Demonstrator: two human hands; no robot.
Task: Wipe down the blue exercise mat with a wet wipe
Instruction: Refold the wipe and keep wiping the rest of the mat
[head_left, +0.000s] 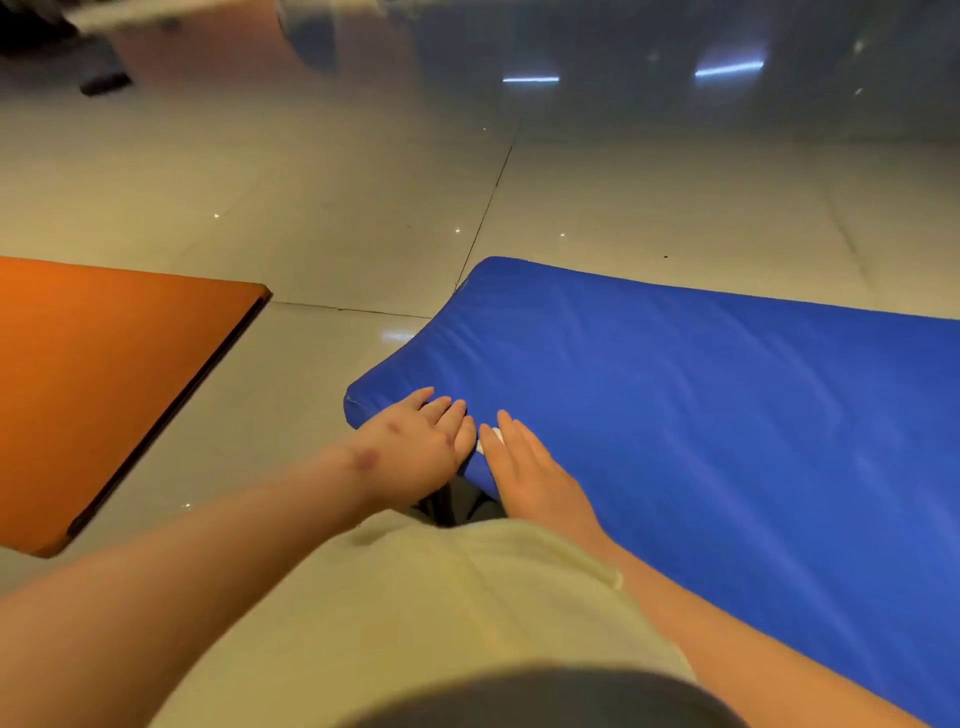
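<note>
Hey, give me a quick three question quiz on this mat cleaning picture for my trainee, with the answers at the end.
1. True or false: the left hand and the right hand both rest on the near corner of the blue mat.
2. Which hand lies over the white wipe? A: left. B: right. C: neither.
3. Fill in: the other mat, lying to the person's left, is ___ in colour.

Key: 1 true; 2 B; 3 orange.
</note>
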